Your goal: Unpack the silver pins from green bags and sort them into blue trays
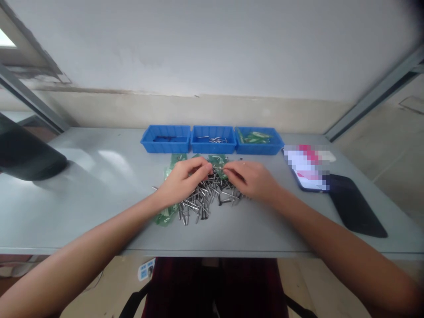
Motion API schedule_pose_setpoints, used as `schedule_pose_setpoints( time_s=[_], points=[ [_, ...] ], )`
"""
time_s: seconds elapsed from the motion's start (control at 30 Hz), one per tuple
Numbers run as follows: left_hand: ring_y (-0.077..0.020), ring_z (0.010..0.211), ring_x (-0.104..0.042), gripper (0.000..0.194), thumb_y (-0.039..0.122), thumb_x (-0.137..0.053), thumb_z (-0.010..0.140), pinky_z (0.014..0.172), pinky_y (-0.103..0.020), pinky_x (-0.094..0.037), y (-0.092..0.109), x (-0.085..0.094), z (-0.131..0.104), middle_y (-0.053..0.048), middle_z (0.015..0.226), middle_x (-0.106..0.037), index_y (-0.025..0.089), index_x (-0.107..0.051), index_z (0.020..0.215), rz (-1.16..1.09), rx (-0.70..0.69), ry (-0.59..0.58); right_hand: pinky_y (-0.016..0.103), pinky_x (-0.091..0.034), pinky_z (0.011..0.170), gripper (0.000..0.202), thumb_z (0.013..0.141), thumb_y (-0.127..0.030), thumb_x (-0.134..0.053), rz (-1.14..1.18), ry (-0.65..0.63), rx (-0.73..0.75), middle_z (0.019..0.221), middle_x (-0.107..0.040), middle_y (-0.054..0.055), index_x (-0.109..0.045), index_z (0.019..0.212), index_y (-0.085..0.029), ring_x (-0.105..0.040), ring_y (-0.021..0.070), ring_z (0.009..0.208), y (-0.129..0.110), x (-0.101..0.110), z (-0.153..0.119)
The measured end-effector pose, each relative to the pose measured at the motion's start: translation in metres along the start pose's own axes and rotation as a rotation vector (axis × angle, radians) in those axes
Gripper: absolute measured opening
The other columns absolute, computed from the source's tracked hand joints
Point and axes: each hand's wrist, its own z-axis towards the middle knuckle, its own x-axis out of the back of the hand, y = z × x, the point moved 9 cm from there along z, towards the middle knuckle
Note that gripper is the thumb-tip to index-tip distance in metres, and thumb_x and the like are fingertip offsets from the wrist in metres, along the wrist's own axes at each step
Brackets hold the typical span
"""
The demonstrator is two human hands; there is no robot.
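Over the rivet pile point(200, 196) on the grey table point(251, 234), the right hand point(253, 179), turned inward, pinched a slim rivet point(217, 168) between fingertips; the left hand point(183, 177) curled facing it, its grip unclear.

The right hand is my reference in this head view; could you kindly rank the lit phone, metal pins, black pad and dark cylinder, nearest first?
1. Metal pins: beside the right hand, leftward.
2. Lit phone: to its right.
3. Black pad: farther right.
4. Dark cylinder: far left.
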Motion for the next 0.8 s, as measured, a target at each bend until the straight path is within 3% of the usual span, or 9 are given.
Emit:
schedule_pose_setpoints(
  time_s=[0.2,0.4,0.6,0.8],
  points=[
    [-0.0132,0.070,-0.055,0.031,0.042,-0.054,0.091,0.067,-0.028,-0.043,-0.001,-0.009,0.001,-0.001,0.069,-0.059,0.017,-0.060,0.073,-0.236,0.040,-0.152,0.024,-0.039,0.056,0.020,0.094,-0.024,-0.045,-0.015,0.065,0.122,0.066,-0.068,0.000,-0.063,0.089,-0.018,-0.058,0.0116,0.056,-0.013,0.004,0.000],
    [-0.0113,0.075,-0.058,0.027,0.044,-0.059,0.088,0.070,-0.025,-0.047,-0.011,-0.029,0.000,-0.001,0.080,-0.060,0.018,-0.060,0.097,-0.504,0.158,-0.311,0.024,-0.039,0.055,0.023,0.094,-0.025,-0.045,-0.050,0.056,0.176,0.065,-0.067,0.000,-0.064,0.083,-0.018,-0.058,0.0109,0.056,-0.017,0.002,-0.001],
    [-0.0131,0.078,-0.061,0.035,0.048,-0.059,0.087,0.071,-0.026,-0.050,-0.021,-0.033,-0.003,-0.004,0.088,-0.063,0.019,-0.062,0.106,-0.522,0.238,-0.342,0.024,-0.041,0.056,0.020,0.093,-0.024,-0.047,-0.045,0.064,0.185,0.065,-0.067,-0.002,-0.065,0.086,-0.019,-0.057,0.0102,0.057,-0.016,0.003,-0.003],
    [-0.0131,0.078,-0.061,0.032,0.044,-0.058,0.087,0.074,-0.027,-0.050,-0.011,-0.039,-0.007,-0.005,0.089,-0.064,0.020,-0.065,0.107,-0.479,0.198,-0.439,0.023,-0.043,0.056,0.017,0.091,-0.021,-0.051,-0.030,0.139,0.229,0.065,-0.068,-0.001,-0.068,0.092,-0.019,-0.058,0.0093,0.056,-0.020,0.010,-0.003]
  ],
)
